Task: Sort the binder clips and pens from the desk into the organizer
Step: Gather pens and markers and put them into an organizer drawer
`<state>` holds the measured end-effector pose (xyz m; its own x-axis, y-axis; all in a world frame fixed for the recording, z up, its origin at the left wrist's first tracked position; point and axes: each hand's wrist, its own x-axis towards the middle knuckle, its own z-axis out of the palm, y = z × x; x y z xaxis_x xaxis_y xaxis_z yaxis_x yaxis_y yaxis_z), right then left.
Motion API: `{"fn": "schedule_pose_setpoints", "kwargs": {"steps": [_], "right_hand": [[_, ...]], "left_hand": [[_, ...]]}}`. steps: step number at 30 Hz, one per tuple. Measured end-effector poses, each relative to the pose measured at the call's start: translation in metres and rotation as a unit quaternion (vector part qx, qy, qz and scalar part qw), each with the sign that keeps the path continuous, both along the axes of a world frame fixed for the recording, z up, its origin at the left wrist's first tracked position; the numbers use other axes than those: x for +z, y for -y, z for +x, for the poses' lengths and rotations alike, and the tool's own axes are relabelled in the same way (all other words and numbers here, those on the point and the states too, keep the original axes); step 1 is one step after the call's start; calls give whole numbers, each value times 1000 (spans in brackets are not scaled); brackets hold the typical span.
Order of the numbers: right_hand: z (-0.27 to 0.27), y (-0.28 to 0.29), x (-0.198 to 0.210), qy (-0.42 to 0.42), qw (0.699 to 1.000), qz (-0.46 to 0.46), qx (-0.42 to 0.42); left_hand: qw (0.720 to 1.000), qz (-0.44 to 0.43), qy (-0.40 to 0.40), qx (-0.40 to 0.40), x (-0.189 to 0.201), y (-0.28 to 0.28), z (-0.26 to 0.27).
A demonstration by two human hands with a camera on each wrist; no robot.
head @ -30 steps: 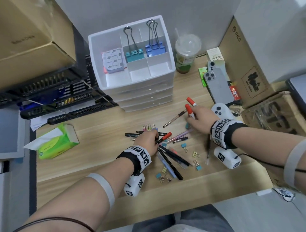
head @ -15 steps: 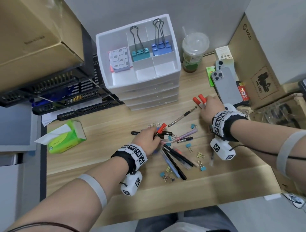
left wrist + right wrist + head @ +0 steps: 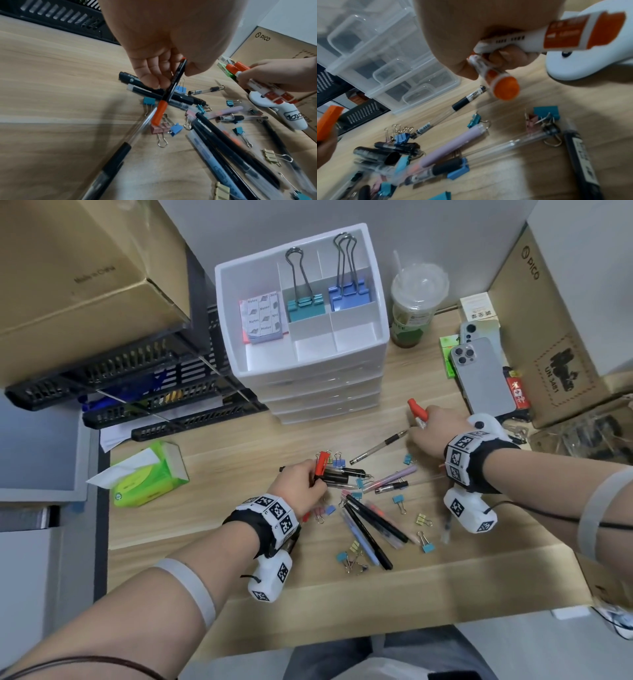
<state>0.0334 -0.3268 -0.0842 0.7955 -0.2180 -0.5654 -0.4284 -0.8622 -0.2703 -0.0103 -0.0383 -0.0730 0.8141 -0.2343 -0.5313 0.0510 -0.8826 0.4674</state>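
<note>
A white drawer organizer (image 3: 236, 313) stands at the back of the desk; its top tray holds a teal binder clip (image 3: 305, 302), a blue binder clip (image 3: 349, 294) and a notes pad. Pens (image 3: 370, 522) and small binder clips (image 3: 397, 500) lie scattered mid-desk. My left hand (image 3: 301, 481) grips a black pen with a red cap (image 3: 160, 112) over the pile. My right hand (image 3: 431, 429) holds two white markers with red-orange caps (image 3: 503, 86) (image 3: 416, 409), just right of a clear pen (image 3: 380, 446).
A lidded drink cup (image 3: 416, 302) and phones (image 3: 483, 378) sit right of the organizer, with cardboard boxes (image 3: 534, 337) beyond. Black trays (image 3: 137, 392) and a green tissue pack (image 3: 147, 474) are at the left. A white controller (image 3: 486, 426) lies under my right wrist.
My left hand has turned the red-capped pen more upright in its grip. My right hand, still holding the markers, came back down toward the clear pen.
</note>
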Motion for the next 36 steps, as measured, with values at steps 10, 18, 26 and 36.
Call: {"fn": "schedule_pose_setpoints", "kwargs": {"steps": [10,18,26,36], "right_hand": [[-27,-28,9,-10,980,197,24],[-51,-66,23,-83,946,309,53],[-66,-103,37,-72,942,322,54],[-67,-90,26,-98,952,289,19]], "left_hand": [[996,-18,-78,37,6,9,0],[940,-172,-216,199,17,7,-7],[934,-204,-188,225,19,4,-7],[929,-201,-165,264,25,-11,1]]}}
